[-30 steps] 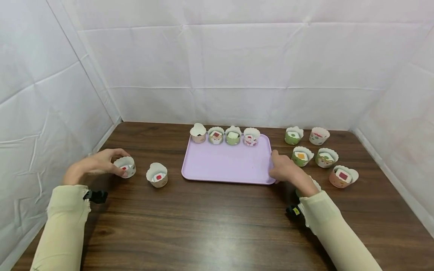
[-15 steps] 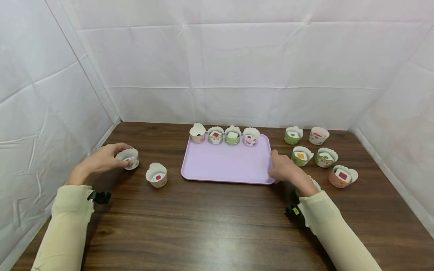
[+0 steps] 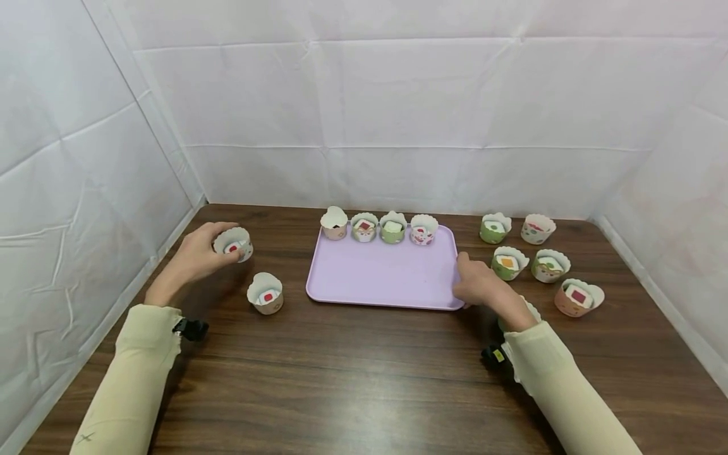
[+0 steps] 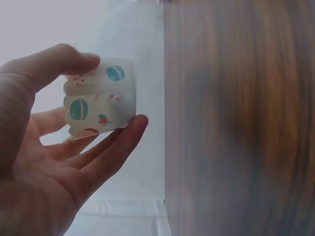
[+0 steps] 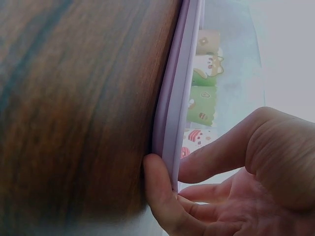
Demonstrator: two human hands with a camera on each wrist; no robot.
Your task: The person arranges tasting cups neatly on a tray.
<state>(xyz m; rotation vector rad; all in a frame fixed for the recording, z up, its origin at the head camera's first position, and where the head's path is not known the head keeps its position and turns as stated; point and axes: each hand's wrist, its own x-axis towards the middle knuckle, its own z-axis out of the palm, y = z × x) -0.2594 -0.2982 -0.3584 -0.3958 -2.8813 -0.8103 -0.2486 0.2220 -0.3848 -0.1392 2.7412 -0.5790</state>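
My left hand (image 3: 200, 254) holds a white paper baking cup (image 4: 101, 98) with teal and red prints between thumb and fingers. In the left wrist view the cup is up off the wooden table; in the head view a white piece with a red patch shows inside it. My right hand (image 3: 480, 284) pinches the right edge of a lilac tray (image 3: 381, 278), thumb above the rim and a finger against its outer side. Along the tray's far edge stand a tan cup (image 3: 334, 232), a fox-print cup (image 3: 364, 235), a green cup (image 3: 392, 235) and a red-print cup (image 3: 423, 237).
Another paper cup (image 3: 266, 302) with a red-patched piece stands left of the tray. Several filled cups, among them a pink one (image 3: 574, 306) and a green one (image 3: 503, 268), stand at the right. One more is partly hidden behind the right wrist. White sheeting (image 3: 398, 114) encloses the table.
My left hand has lifted the white cup and carried it right and toward the far side of the table. The right hand stays at the tray's edge.
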